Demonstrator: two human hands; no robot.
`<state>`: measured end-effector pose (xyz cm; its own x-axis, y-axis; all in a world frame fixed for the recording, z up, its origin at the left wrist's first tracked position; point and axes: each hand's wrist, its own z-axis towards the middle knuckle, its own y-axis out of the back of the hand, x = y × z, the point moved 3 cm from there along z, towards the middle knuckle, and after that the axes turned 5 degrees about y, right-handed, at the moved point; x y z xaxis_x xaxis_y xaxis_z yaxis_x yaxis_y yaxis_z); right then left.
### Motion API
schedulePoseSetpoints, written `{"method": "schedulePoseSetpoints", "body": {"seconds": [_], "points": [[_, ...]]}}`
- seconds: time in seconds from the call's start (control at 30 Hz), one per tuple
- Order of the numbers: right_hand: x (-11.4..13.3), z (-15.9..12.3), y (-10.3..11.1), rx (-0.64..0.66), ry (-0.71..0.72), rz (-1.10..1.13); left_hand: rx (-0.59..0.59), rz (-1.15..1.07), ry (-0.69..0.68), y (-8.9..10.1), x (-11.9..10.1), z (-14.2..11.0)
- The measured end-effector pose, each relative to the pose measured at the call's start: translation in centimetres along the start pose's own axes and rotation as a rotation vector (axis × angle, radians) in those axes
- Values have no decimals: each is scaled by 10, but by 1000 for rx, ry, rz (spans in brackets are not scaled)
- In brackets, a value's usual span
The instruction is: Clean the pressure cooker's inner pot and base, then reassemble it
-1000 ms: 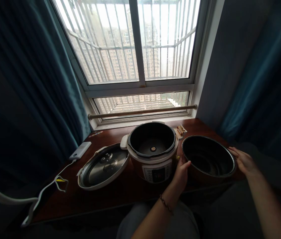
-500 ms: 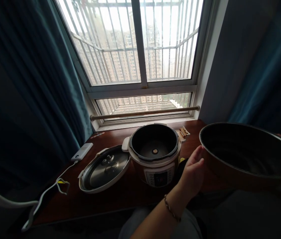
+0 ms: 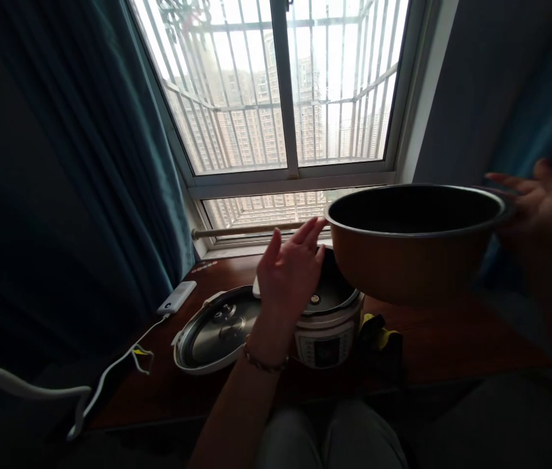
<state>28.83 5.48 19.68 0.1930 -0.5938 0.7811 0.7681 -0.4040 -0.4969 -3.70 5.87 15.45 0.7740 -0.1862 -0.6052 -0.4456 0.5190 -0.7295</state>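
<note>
Between my two hands hangs an inner pot (image 3: 407,264), dark inside with a brown outer wall and a pale rim. My left hand (image 3: 288,267) has its fingertips at the pot's left rim, thumb raised. At the opposite rim, my right hand (image 3: 544,202) grips the edge in dim light, some fingers stretched out. Below and left of the pot stands an electric pressure cooker (image 3: 327,348) with its top uncovered; a small round piece shows at its dark bottom. My left hand hides part of it. Its removed lid (image 3: 230,326) lies underside up beside it.
The cooker stands on a reddish-brown wooden table (image 3: 452,339) below a barred window. At the left lie a white power bank (image 3: 177,298) and a white cable (image 3: 124,355). A black and yellow item (image 3: 378,332) sits right of the cooker. Blue curtains (image 3: 110,163) hang at both sides.
Both hands have carried the inner pot left and upward, from beyond the cooker's right side to partly over it. The right hand has come further into view. The view has shifted slightly.
</note>
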Motion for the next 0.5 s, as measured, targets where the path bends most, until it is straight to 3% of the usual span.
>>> {"method": "schedulePoseSetpoints", "body": {"seconds": [0.1,0.23,0.37,0.5], "points": [[-19,-16,-52,-35,-120,72,-63,74,-92,16,-32,-7],[-56,-28,-92,-5,-241,159,-125,124,-171,44,-60,-14],[-92,-34,-111,66,-340,197,-176,153,-200,75,-73,-18],[-114,-39,-116,83,-375,210,-216,120,-172,97,-77,-24]]}}
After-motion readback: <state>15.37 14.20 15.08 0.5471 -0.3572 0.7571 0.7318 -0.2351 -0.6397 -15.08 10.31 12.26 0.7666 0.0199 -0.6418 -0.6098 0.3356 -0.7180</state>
